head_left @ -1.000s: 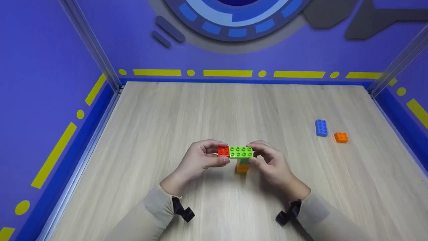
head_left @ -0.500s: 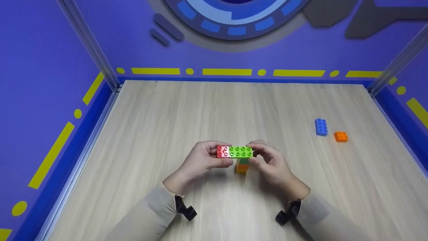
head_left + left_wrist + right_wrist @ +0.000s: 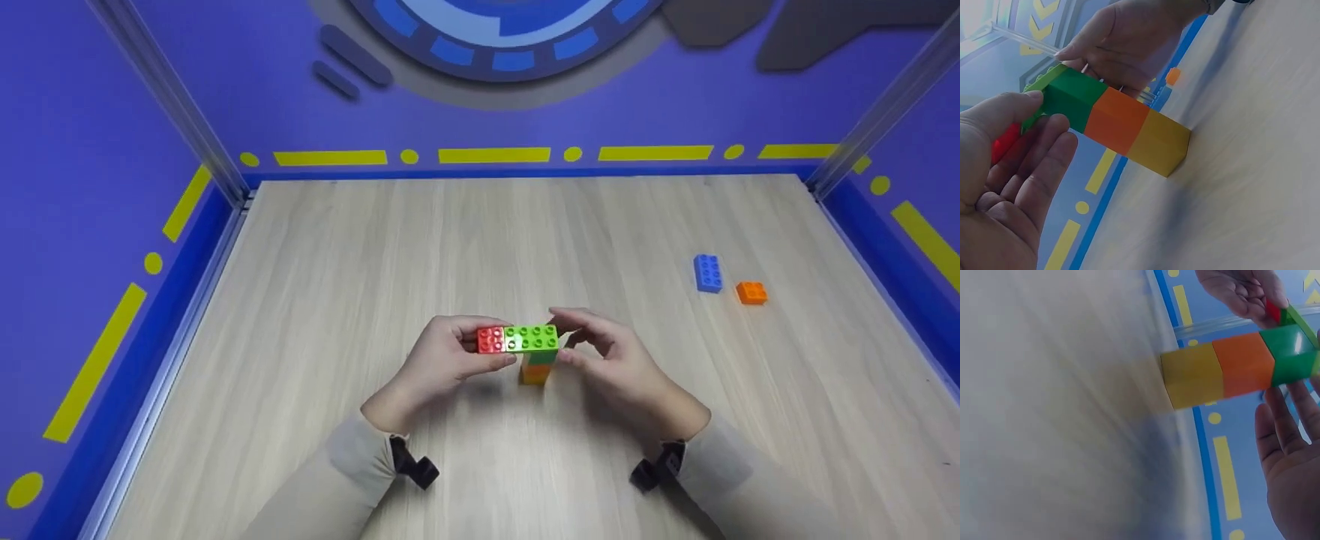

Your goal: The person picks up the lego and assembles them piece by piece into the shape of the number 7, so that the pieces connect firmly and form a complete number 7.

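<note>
A tower stands on the table: a yellow brick (image 3: 1159,143) at the bottom, an orange brick (image 3: 1116,120) above it, then a dark green brick (image 3: 1075,95). Across the top lies a light green eight-stud brick (image 3: 531,338), overhanging to the left. A red four-stud brick (image 3: 490,340) sits at its left end; how they join is hidden. My left hand (image 3: 451,351) holds the red brick, thumb in front and fingers behind. At the other end is my right hand (image 3: 611,356), fingers parted, thumb at the light green brick's corner. In the right wrist view its fingers extend beside the dark green brick.
A blue eight-stud brick (image 3: 707,274) and a loose orange four-stud brick (image 3: 751,293) lie farther back on the right of the wooden table (image 3: 420,247). Blue panels with yellow markings (image 3: 493,155) border the table at the back and sides.
My right index finger has lifted away from the light green brick, loosening that hand. The left hand keeps hold of the red brick. The whole head view has shifted slightly.
</note>
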`<action>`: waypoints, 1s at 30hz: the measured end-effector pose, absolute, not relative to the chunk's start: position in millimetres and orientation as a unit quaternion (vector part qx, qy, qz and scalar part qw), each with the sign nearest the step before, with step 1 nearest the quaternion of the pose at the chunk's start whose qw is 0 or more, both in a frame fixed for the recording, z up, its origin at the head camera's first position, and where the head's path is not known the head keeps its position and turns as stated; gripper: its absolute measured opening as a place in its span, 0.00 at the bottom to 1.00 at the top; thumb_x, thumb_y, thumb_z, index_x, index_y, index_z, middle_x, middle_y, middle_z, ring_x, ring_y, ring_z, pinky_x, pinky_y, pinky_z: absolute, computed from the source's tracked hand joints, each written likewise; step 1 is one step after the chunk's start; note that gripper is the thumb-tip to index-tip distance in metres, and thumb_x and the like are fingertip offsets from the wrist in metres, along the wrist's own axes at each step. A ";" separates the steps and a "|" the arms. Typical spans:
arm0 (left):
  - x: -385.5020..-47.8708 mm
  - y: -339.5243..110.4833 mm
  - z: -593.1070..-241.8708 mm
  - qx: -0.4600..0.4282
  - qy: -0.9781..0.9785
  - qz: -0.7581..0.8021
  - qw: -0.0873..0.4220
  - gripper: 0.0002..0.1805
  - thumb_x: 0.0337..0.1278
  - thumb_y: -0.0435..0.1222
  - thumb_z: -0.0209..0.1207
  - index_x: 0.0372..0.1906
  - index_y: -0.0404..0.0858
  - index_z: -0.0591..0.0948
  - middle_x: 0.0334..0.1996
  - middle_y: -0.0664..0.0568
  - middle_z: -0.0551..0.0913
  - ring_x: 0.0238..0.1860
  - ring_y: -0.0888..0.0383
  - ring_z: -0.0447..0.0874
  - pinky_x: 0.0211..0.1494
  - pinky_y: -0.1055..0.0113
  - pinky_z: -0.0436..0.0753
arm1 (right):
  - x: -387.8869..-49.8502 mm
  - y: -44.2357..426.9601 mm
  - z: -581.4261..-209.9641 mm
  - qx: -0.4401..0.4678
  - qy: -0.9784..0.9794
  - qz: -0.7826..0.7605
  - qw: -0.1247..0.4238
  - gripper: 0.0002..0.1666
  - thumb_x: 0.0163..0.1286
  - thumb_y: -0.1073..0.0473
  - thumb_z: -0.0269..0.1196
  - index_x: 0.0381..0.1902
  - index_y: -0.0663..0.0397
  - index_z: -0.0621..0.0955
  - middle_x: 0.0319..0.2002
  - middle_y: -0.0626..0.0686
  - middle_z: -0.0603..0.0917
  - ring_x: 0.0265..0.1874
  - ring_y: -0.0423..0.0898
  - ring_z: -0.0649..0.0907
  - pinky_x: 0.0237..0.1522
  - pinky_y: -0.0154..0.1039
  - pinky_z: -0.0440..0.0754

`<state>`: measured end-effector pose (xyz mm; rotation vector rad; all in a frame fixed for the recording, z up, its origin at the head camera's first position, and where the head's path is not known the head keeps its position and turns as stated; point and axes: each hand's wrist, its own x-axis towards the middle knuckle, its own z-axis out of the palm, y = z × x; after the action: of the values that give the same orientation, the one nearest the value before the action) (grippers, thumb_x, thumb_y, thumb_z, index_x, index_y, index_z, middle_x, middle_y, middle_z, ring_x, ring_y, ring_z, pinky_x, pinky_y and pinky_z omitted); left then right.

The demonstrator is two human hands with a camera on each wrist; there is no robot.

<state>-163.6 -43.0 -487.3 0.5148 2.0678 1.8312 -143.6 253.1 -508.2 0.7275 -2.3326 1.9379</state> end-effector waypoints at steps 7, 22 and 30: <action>-162.6 -44.1 -486.5 0.182 0.721 0.649 0.163 0.23 0.64 0.31 0.79 0.63 0.35 0.92 0.53 0.41 0.96 0.45 0.64 0.93 0.47 0.74 0.91 | -169.7 283.3 -486.2 0.000 -0.762 0.646 0.042 0.30 0.86 0.62 0.65 0.81 0.61 0.77 0.65 0.51 0.88 0.62 0.34 0.86 0.66 0.25 0.84; -161.1 -42.4 -488.4 0.181 0.718 0.652 0.165 0.23 0.64 0.31 0.79 0.63 0.33 0.91 0.54 0.39 0.95 0.46 0.63 0.94 0.48 0.74 0.92 | -212.9 358.2 -503.8 -0.237 -0.753 0.594 0.154 0.39 0.86 0.55 0.64 0.89 0.53 0.69 0.86 0.59 0.68 0.84 0.54 0.71 0.87 0.43 0.73; -162.0 -40.2 -488.9 0.175 0.724 0.646 0.166 0.24 0.64 0.33 0.80 0.64 0.34 0.91 0.54 0.39 0.96 0.47 0.62 0.95 0.48 0.74 0.92 | -220.6 381.4 -523.5 -0.251 -0.800 0.517 0.172 0.43 0.85 0.57 0.63 0.90 0.58 0.63 0.88 0.65 0.64 0.88 0.60 0.65 0.93 0.52 0.63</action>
<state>-162.0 -40.2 -488.9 0.4995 2.0623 1.8402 -220.6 381.4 -523.5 -0.7111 -2.2710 1.4686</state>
